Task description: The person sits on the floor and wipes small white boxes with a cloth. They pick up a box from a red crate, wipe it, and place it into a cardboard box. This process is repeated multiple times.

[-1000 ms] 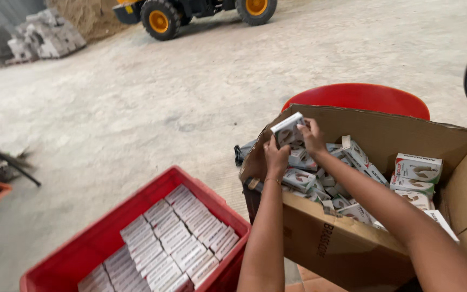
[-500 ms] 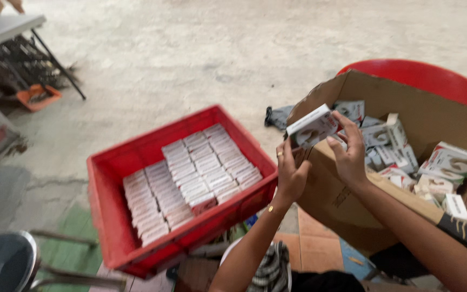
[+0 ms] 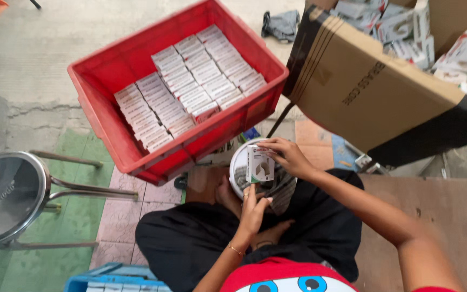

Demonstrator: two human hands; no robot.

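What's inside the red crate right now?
The red crate holds neat rows of small white boxes, packed flat, filling most of its floor. Whether more layers lie beneath them is hidden.

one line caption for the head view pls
Both hands, left hand and right hand, hold a small white box beside a red crate.

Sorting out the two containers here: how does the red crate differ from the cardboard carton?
The red crate is plastic and stands level on the floor; the cardboard carton is brown and tilted. In the red crate the small boxes stand in neat rows; in the cardboard carton the boxes lie jumbled. Both hold small white boxes like the one between the person's hands.
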